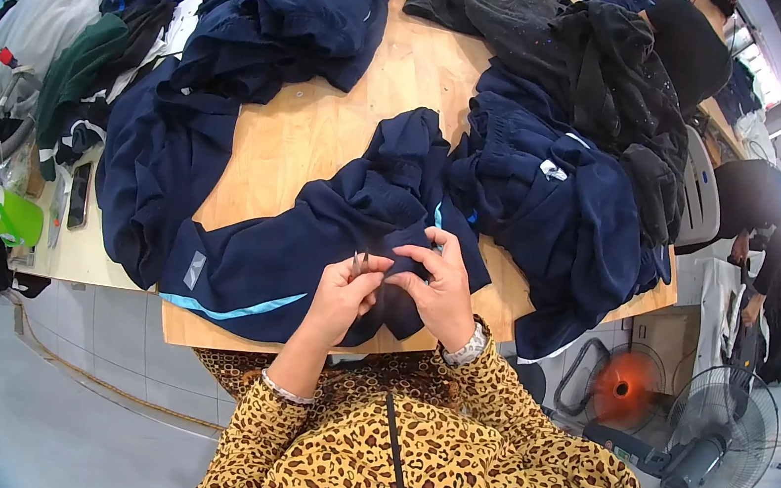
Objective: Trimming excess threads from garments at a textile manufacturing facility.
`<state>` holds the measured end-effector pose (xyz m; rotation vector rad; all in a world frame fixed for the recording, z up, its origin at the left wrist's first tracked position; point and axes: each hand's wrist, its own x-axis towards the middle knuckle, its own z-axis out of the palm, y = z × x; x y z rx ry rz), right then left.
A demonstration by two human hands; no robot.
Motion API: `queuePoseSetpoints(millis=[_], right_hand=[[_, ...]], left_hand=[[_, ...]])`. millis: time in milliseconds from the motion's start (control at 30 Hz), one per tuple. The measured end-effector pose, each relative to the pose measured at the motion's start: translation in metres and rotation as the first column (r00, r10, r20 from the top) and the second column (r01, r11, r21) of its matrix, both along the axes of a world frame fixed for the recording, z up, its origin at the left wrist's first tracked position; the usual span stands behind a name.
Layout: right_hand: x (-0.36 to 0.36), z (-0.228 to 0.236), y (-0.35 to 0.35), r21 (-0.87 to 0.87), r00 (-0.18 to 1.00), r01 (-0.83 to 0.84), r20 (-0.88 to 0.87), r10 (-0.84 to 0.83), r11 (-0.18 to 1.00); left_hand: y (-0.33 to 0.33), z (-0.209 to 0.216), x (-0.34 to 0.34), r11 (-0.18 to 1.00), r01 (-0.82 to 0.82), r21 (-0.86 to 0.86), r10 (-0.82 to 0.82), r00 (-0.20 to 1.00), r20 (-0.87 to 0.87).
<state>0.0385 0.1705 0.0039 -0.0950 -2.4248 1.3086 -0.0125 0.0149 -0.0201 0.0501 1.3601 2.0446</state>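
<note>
A navy garment (315,213) with a light-blue stripe and a small grey patch lies spread at the table's near edge, in front of me. My left hand (340,295) is closed around small thread snips (361,262), whose two metal tips point up between thumb and fingers. Beside it, my right hand (440,296) pinches a fold of the same navy garment between thumb and fingertips. The two hands nearly meet over the cloth. Most of the snips is hidden inside the left hand.
Navy garments (282,19) are heaped at the back left, with more navy (555,207) and black clothing (614,76) at right. A green bucket (10,216) and phone (80,195) are at left. Fans (724,431) stand at right; people work beyond them.
</note>
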Motion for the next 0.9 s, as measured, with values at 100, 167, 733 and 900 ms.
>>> queuePoseSetpoints(millis=[100, 167, 733, 900], right_hand=[[-0.001, -0.004, 0.000, 0.048, 1.000, -0.020, -0.023, 0.021, 0.999], [0.000, -0.006, -0.002, 0.100, 0.999, -0.053, 0.015, 0.052, 0.994], [0.006, 0.003, -0.001, -0.133, 0.996, -0.088, -0.042, 0.083, 0.987], [0.005, 0.001, -0.006, -0.017, 0.995, -0.037, -0.091, 0.036, 0.999]], left_hand=[[0.000, 0.001, -0.003, 0.997, 0.032, 0.063, -0.033, 0.999, 0.022], [0.006, 0.003, -0.005, 0.977, -0.006, -0.214, -0.048, 0.968, -0.246], [0.009, 0.019, -0.015, 0.992, 0.100, -0.070, -0.101, 0.995, -0.007], [0.014, 0.011, -0.007, 0.900, -0.306, -0.310, -0.091, 0.564, -0.821]])
